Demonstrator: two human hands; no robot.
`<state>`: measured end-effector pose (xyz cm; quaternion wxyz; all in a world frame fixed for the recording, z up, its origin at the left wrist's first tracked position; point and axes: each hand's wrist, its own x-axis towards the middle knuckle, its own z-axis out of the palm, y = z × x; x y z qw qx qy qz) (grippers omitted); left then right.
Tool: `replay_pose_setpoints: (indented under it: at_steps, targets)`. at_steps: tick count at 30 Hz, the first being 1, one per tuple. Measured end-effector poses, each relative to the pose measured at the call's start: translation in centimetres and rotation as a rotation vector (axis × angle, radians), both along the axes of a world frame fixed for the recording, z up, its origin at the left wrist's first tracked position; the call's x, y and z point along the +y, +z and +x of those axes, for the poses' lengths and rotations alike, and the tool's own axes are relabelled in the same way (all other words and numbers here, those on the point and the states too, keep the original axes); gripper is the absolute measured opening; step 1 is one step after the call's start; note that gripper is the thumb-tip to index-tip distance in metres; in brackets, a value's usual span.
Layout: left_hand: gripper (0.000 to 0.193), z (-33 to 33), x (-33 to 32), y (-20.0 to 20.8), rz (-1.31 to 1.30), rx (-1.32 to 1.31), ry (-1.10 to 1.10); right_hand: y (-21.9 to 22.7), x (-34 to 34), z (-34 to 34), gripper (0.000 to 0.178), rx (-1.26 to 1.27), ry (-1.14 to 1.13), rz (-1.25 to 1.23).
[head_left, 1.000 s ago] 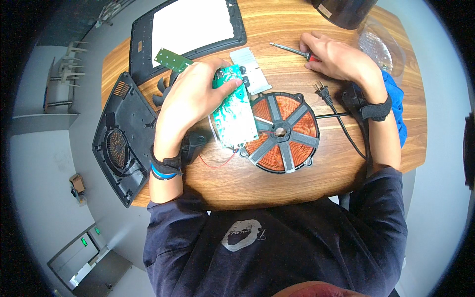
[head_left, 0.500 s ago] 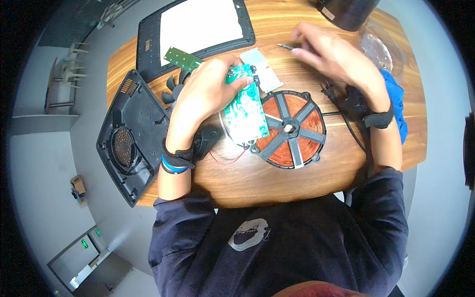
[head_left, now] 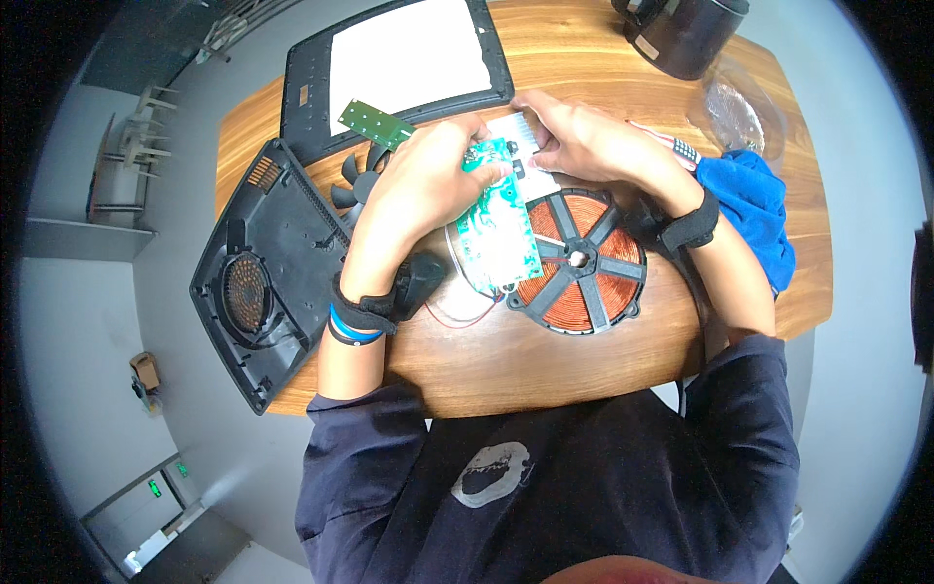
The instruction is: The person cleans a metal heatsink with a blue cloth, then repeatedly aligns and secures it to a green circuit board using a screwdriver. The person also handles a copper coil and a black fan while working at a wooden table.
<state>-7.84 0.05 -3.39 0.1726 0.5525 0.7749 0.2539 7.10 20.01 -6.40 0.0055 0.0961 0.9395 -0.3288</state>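
Observation:
My left hand (head_left: 428, 180) is closed on a green circuit board (head_left: 498, 229), its thumb pressing on the traced face. My right hand (head_left: 593, 141) has its index finger and thumb around the corner of a silver finned heat sink (head_left: 541, 183) beside the board. A round copper coil (head_left: 569, 304) with black spokes lies flat, just right of the board, whose edge overlaps it. Thin wires (head_left: 449, 319) run from the board's near end. A smaller green board (head_left: 375, 124) sticks out past my left hand, which partly hides a black fan (head_left: 352, 185).
On the left lies a black housing shell (head_left: 282, 302) with a round grille. A black frame with a white panel (head_left: 404, 54) sits at the back. At right are a black mug (head_left: 681, 34), clear plastic packaging (head_left: 735, 112), a blue cloth (head_left: 749, 204) and a slim dotted-grip object (head_left: 684, 151).
My right hand has moved left and nearer, from the bare tabletop to the heat sink. My left hand keeps hold of the circuit board. The view has shifted slightly.

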Motion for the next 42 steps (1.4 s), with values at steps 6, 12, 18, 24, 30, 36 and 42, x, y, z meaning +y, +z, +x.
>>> replay_pose_setpoints:
  at_steps: [6,12,18,24,30,36,42]
  targets:
    - [0.034,0.4,-0.1,0.4,0.067,-0.016,-0.024,-0.6,0.9,0.5,0.057,0.101,0.049,-0.100]
    - [0.036,0.4,0.1,0.7,0.080,-0.060,-0.048,-0.2,0.6,1.4,0.045,0.219,0.067,-0.313]
    - [0.037,0.4,0.0,1.2,0.103,-0.148,-0.055,-0.3,1.1,2.0,0.041,0.245,0.017,-0.631]
    - [0.036,0.1,0.2,1.3,0.039,-0.322,-0.050,-0.1,1.6,2.2,0.038,0.222,0.106,-0.817]
    - [0.039,-0.1,0.3,1.5,0.051,-0.482,-0.078,0.6,2.3,1.8,0.046,0.149,0.197,-0.873]
    - [0.045,-0.5,0.3,1.6,-0.023,-0.537,-0.054,0.8,1.8,1.7,0.046,0.137,0.180,-0.907]
    - [0.044,-0.5,0.5,2.1,-0.049,-0.555,-0.105,0.7,1.9,2.0,0.046,0.152,0.199,-0.964]
